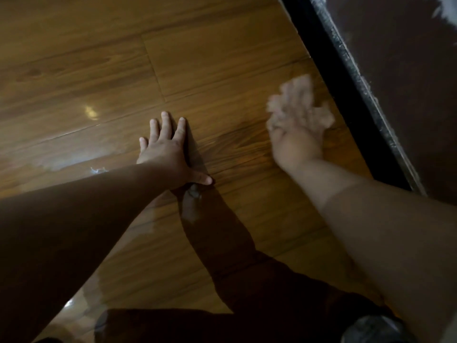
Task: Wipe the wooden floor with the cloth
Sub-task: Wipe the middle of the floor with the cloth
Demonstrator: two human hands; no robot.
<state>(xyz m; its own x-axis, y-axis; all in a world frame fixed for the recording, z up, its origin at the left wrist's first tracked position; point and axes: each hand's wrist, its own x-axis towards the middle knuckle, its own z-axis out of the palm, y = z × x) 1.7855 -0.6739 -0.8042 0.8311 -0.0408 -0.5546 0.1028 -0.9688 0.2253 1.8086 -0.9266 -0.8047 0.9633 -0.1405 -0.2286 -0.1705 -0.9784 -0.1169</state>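
The glossy wooden floor point(103, 70) fills most of the view. My left hand point(168, 149) lies flat on it near the middle, fingers spread and straight, thumb out to the right. My right hand point(294, 142) is blurred with motion near the dark edge on the right. It grips a crumpled beige cloth point(301, 100), which bunches above the fingers and rests on the boards. Both forearms reach in from the bottom corners.
A black strip point(346, 95) runs diagonally down the right side, with a dark brown surface point(408, 82) beyond it. Wet sheen and light glare point(91, 112) mark the boards on the left. My own shadow covers the floor at the bottom.
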